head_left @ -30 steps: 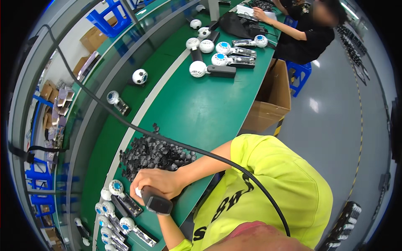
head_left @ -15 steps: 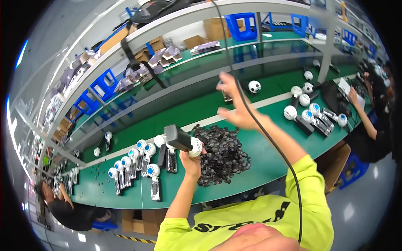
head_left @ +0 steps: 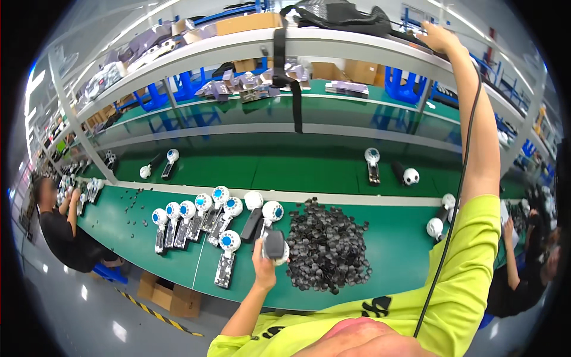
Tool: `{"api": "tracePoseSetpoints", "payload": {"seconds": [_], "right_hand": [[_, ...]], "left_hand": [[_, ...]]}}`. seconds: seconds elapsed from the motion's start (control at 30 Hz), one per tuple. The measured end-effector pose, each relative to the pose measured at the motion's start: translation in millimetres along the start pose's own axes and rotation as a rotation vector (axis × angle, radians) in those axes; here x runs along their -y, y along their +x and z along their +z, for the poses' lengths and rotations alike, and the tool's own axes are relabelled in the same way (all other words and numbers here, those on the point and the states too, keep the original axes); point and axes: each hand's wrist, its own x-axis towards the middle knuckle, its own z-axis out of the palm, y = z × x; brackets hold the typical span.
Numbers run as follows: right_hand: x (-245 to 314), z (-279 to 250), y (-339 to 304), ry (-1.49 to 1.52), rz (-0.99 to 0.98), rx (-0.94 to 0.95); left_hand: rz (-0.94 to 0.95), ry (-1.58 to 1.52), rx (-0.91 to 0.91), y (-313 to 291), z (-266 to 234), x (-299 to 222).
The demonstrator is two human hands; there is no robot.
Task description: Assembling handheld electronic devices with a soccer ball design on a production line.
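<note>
My left hand (head_left: pixel 264 271) is closed around a handheld device (head_left: pixel 274 243) with a white ball head and a black handle whose end points up. Beside it on the bench lies a pile of small black caps (head_left: pixel 327 253). My right arm is raised high, with my right hand (head_left: pixel 441 40) at the upper shelf, near a black mesh bag (head_left: pixel 342 16). Its fingers look spread and nothing shows in them. Several similar devices with white heads and blue discs (head_left: pixel 225 262) lie left of my left hand, their handle interiors exposed.
A metal shelf rail (head_left: pixel 208 50) runs across above the green bench (head_left: pixel 160 268). A black cable (head_left: pixel 461 184) hangs past my right arm. More devices (head_left: pixel 372 163) lie on the far green strip. People work at left (head_left: pixel 65 226) and right (head_left: pixel 517 262). A cardboard box (head_left: pixel 172 294) stands below.
My right hand has risen from above the bench to the upper shelf. The view has turned to the right. My left hand still holds the device, its handle now turned toward me.
</note>
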Motion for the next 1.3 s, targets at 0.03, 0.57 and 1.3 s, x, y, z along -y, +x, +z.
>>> {"api": "tracePoseSetpoints", "payload": {"seconds": [0.03, 0.57, 1.3], "right_hand": [[4.6, 3.2, 9.8, 0.005, -0.012, -0.011], [-20.3, -26.6, 146.7, 1.568, 0.509, -0.636], [-194.1, -54.6, 93.6, 2.044, 0.697, -1.104]], "left_hand": [[0.011, 0.094, 0.012, -4.1, -9.5, 5.6], [-0.103, -0.179, 0.008, -5.4, 10.9, 5.4], [-0.13, -0.14, 0.152, 32.6, 77.3, -10.5]]}}
